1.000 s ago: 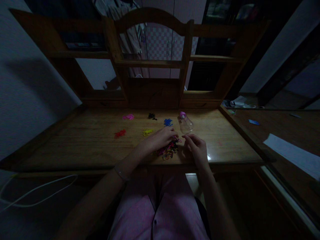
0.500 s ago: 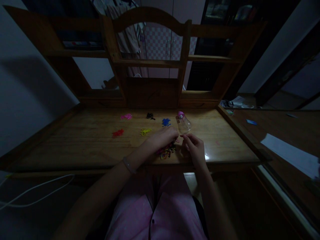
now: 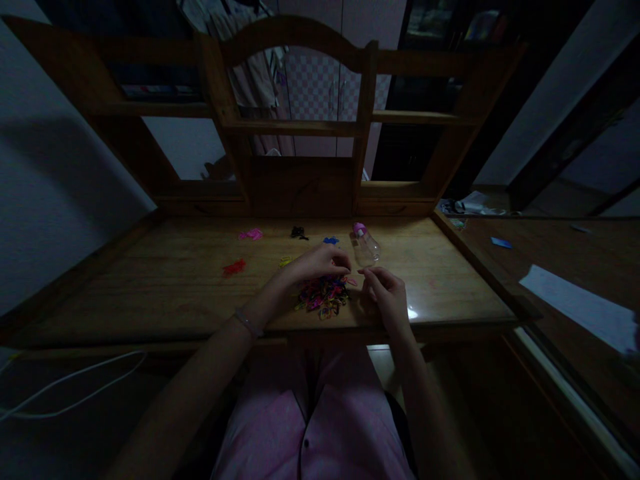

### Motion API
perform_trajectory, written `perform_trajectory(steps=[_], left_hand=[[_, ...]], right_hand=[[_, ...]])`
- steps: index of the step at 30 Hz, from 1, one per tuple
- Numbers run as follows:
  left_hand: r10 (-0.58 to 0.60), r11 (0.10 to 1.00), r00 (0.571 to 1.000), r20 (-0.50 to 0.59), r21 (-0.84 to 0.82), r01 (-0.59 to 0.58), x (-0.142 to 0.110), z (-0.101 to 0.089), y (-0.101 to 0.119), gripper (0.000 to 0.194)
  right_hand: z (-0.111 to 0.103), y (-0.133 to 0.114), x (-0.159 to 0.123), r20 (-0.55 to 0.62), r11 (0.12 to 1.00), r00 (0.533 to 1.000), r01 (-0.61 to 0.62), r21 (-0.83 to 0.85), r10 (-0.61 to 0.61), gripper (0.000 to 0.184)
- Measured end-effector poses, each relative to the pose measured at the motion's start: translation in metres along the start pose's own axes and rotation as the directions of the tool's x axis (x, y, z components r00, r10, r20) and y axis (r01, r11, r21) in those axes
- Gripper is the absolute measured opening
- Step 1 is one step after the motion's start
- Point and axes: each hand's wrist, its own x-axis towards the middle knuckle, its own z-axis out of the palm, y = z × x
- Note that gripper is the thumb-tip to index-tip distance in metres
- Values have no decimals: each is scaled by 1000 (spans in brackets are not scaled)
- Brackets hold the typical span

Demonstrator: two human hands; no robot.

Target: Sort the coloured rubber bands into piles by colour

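Observation:
A mixed heap of small coloured bands (image 3: 323,295), looped and thin, lies near the desk's front edge. My left hand (image 3: 323,260) arches over the far side of this heap, fingers bent and drawn together; anything between the fingertips is too small to make out. To the right of the heap, my right hand (image 3: 387,288) is closed in a pinch of thumb and forefinger, its tips pointing toward my left hand. What it pinches cannot be made out. A pinkish band (image 3: 352,282) lies between the two hands. Beyond my left hand are blue bands (image 3: 331,240) and partly hidden yellow bands (image 3: 285,261).
Red bands (image 3: 234,267), pink bands (image 3: 251,234) and black bands (image 3: 299,233) form separate small piles. A clear bottle with a pink cap (image 3: 367,247) lies beyond my right hand. A wooden shelf unit (image 3: 303,187) borders the desk's back; a paper sheet (image 3: 575,307) is at right.
My left hand has shifted left and slightly away from my right hand, uncovering more of the mixed heap and covering part of the yellow and blue piles. My right hand stays nearly in place, still pinching.

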Motion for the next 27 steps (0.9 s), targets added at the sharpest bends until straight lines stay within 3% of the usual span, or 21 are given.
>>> perform_trajectory(steps=[5,10,15,21,24,26,27], left_hand=[[-157,963,982,-104,-238,129,-3,-5,-11,20],[-342,880,924,-173,-403,250,-6,-5,-19,21],[-454,756,881,-134,-581,301,-12,-8,-19,31],[-447,617,893,-53,-741,265,-15,-7,-19,25],[-436,620,898,-63,-744,249,-15,-9,-23,24],[-440,678,881,-176,-709,197,-15,-18,-30,25],[-450,729,850,-272,-662,175,-16,-26,-36,26]], right_hand=[[1,1,0,-5,1000,1000,-14,7,14,30],[0,1,0,6,1000,1000,-11,8,11,29],[0,0,0,7,1000,1000,-16,13,16,29],[1,-1,-1,3,1000,1000,-10,18,10,28],[0,-1,-1,9,1000,1000,-23,14,23,29],[0,0,-1,9,999,1000,-29,17,28,30],[0,0,-1,8,999,1000,-30,20,30,30]])
